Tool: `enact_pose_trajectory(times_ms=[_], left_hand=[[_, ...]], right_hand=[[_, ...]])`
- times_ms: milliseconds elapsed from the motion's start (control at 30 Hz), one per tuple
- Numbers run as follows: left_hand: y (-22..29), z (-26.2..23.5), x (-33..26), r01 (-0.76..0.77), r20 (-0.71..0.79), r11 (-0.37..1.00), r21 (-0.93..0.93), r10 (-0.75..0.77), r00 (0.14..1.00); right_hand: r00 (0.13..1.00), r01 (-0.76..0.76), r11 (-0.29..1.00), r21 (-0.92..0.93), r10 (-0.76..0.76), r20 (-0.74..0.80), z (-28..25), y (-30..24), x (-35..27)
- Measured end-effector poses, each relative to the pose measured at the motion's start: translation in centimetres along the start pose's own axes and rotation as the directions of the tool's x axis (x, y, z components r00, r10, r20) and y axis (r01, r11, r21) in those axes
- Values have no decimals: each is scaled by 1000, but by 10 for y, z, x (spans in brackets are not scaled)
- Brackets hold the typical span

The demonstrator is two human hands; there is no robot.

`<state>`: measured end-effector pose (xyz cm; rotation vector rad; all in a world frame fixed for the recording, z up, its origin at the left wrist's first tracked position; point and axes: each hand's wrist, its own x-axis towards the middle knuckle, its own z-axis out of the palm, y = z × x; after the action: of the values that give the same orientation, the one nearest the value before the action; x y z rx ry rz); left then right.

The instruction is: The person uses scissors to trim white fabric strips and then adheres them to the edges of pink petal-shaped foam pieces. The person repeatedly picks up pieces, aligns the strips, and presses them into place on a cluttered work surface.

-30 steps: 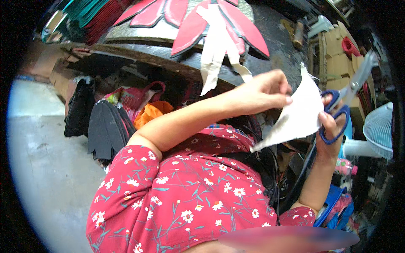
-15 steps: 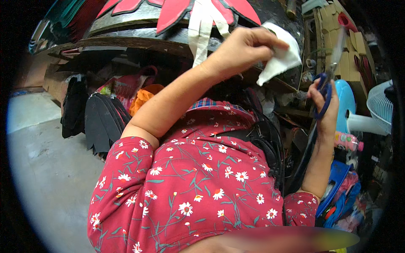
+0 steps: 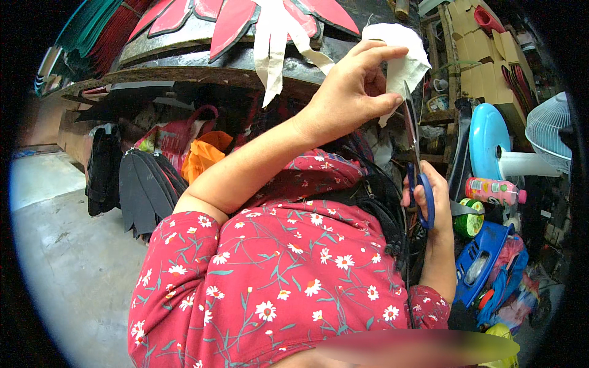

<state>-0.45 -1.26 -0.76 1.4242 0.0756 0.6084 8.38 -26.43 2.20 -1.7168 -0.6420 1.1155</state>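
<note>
My left hand (image 3: 354, 86) pinches a piece of white cloth (image 3: 410, 54) between thumb and fingers, above the front edge of the worktable. Its lower corner hangs down past my thumb. Below and to the right, my right hand (image 3: 437, 195) grips scissors (image 3: 427, 205) with dark blue handles. Their blades point upward, and the tips meet the lower edge of the cloth beside my left thumb. Whether the blades have cut into it I cannot tell. Left of my left hand, white cloth strips (image 3: 270, 52) hang over the table edge, lying across red petal-shaped pieces with black borders (image 3: 233, 29).
Dark grey cut pieces (image 3: 146, 190) and an orange bag (image 3: 205, 156) hang under the table at left. At right are a blue round stool seat (image 3: 489, 138), a white fan (image 3: 551, 138), a pink bottle (image 3: 494, 191), a green tin (image 3: 469, 219) and a blue basket (image 3: 485, 260).
My right hand has brought the scissors down and left to the cloth, from farther up and right. My left hand has turned slightly, with the cloth still in it.
</note>
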Motion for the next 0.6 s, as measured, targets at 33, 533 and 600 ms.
enact_pose_trajectory(times_ms=[33,533,600], left_hand=[[0,4,-2,-22,-15,999,-26,21,1000],[-7,25,4,-183,-68,983,31,185,980],[-6,25,4,-197,-74,980,42,199,977]], right_hand=[[1000,-6,1000,10,6,-6,1,-1,-1],[999,34,998,59,-32,-41,2,-9,-17],[998,14,999,30,-12,-58,1,-10,-18]])
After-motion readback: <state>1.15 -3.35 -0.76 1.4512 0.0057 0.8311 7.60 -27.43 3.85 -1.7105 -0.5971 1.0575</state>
